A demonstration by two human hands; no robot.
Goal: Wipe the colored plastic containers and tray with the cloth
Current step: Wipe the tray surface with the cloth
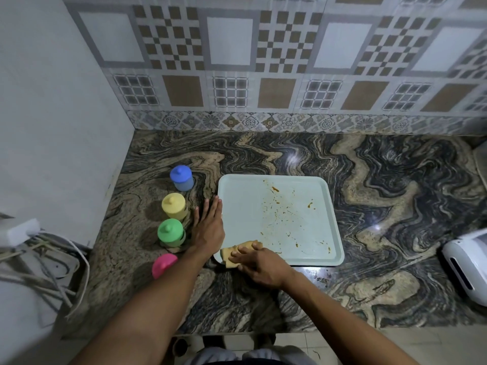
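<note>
Presumably light and slippery on the polished stone, the pale rectangular plastic tray (279, 219) is steadied by the flattened, spread left hand (208, 227) against its edge. A soft folded tan cloth (238, 252) is pressed under the right hand (259, 264) at the tray's near corner. Orange smears lie beyond the right hand; four lidded plastic containers (172, 209) stand just left of the left hand.
</note>
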